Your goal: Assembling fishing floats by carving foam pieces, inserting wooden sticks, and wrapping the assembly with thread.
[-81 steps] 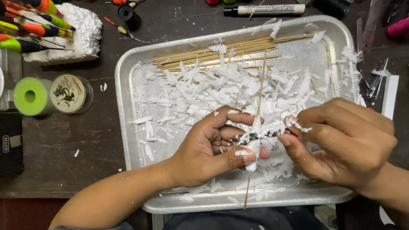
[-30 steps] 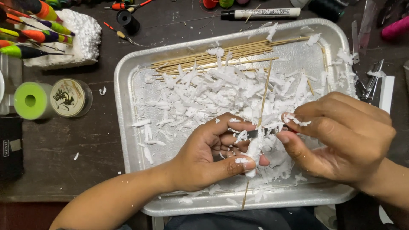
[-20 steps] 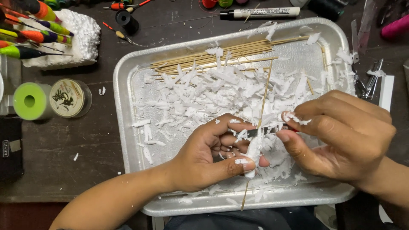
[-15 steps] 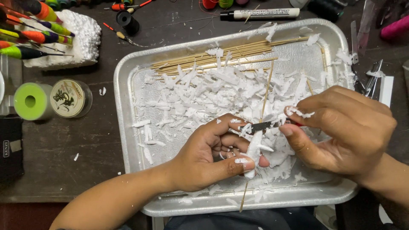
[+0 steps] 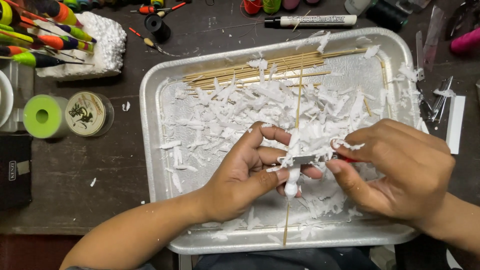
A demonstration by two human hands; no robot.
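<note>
- Nearest, a thin wooden skewer (image 5: pixel 286 227) stood almost upright in view, its lower end crossing the front rim of the metal tray (image 5: pixel 150 130).
- Threaded on that skewer sat a small white foam piece (image 5: pixel 292 172), over the front half of the tray, between the two hands.
- The left hand (image 5: pixel 245 175) was closed on the foam piece, thumb pressed at its lower left, fingers curled behind it.
- The right hand (image 5: pixel 395 175) was closed around a small blade (image 5: pixel 300 160) with a red handle mostly hidden in the fist; the flat blade lay across the foam piece, touching it.
- A white sliver (image 5: pixel 347 146) rested on the right hand's forefinger.
- White foam shavings (image 5: pixel 240 107) covered most of the tray floor, thickest around the hands.
- Farther back, a bundle of bare skewers (image 5: pixel 260 72) lay along the tray's far side, partly under shavings.
- Left of the tray, on the dark table (image 5: pixel 75 170), stood a green spool (image 5: pixel 42 116) touching a clear spool of line (image 5: pixel 86 113).
- Beyond them, a white foam block (image 5: pixel 102 47) held bright painted floats (image 5: pixel 37 37) stuck in its side.
- At the far edge lay a marker pen (image 5: pixel 310 21), a black spool (image 5: pixel 154 24), and a pink object (image 5: pixel 465 41) at the right corner.
</note>
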